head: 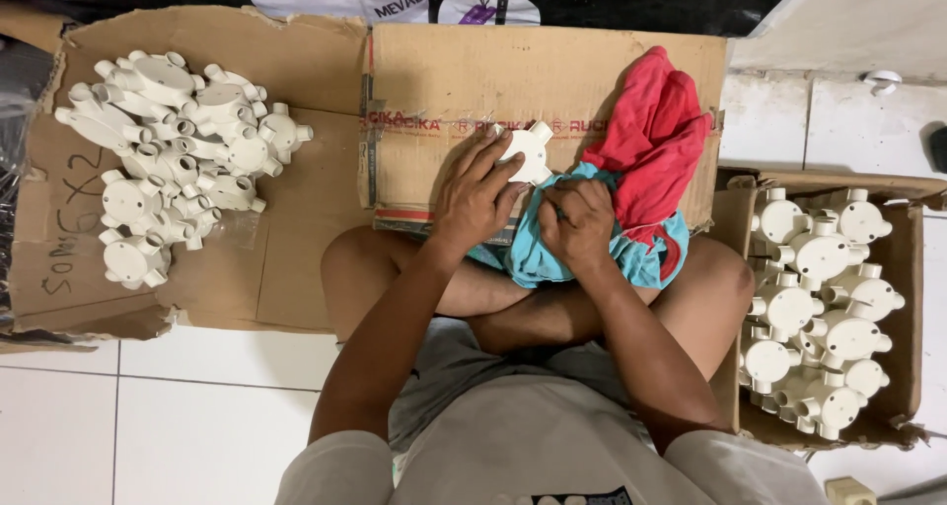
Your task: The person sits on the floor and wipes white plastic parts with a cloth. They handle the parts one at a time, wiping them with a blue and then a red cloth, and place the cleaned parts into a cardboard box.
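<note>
My left hand (475,197) grips a cream plastic junction box (526,152) with round stubs, holding it over a flattened cardboard box (464,81) in front of my crossed legs. My right hand (577,221) is closed on a bunched blue cloth (538,258) and presses it against the lower edge of the junction box. A red cloth (651,140) lies bunched to the right of my hands, over the blue one.
A pile of cream junction boxes (173,160) lies on flattened cardboard (296,219) at the left. An open carton (903,268) at the right holds several more junction boxes (819,318). White floor tiles (148,416) surround me.
</note>
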